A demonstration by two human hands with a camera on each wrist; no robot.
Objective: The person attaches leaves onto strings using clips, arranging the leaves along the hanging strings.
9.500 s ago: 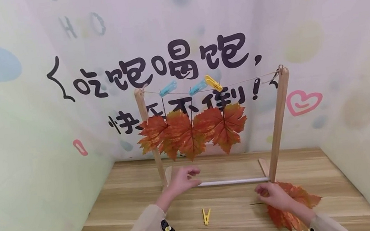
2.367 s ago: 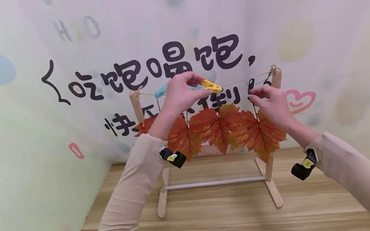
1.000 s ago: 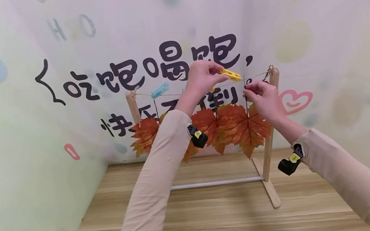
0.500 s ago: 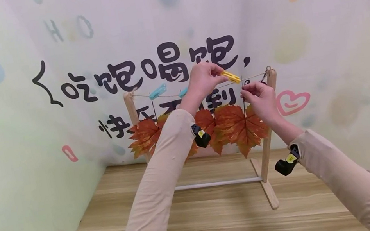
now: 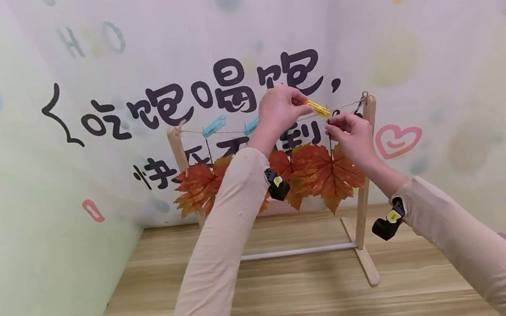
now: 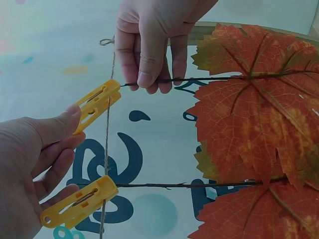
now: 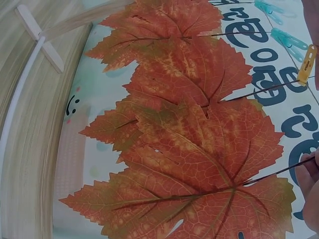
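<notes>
My left hand (image 5: 280, 113) pinches a yellow clothespin (image 5: 318, 108) between thumb and fingers at the right part of the string. In the left wrist view its tip overlaps the string (image 6: 107, 142) and the end of a leaf stem; whether it grips them I cannot tell. My right hand (image 5: 354, 138) pinches that stem (image 6: 199, 79) just below the string. The artificial maple leaf (image 5: 330, 171) hangs from it. A second yellow clothespin (image 6: 82, 201) clips another leaf's stem to the string. Farther left, two blue clothespins (image 5: 214, 125) hold more leaves (image 5: 198, 184), partly hidden by my left arm.
The string is tied between two wooden posts (image 5: 364, 207) of a stand. A white crossbar (image 5: 300, 251) joins them low down, above the wood-grain table (image 5: 302, 302). A printed cloth wall (image 5: 196, 31) rises behind.
Earlier the leaf and yellow clothespin lay on the table; both hands have since brought them up to the string. In the last second the clothespin has come down onto the stem's end.
</notes>
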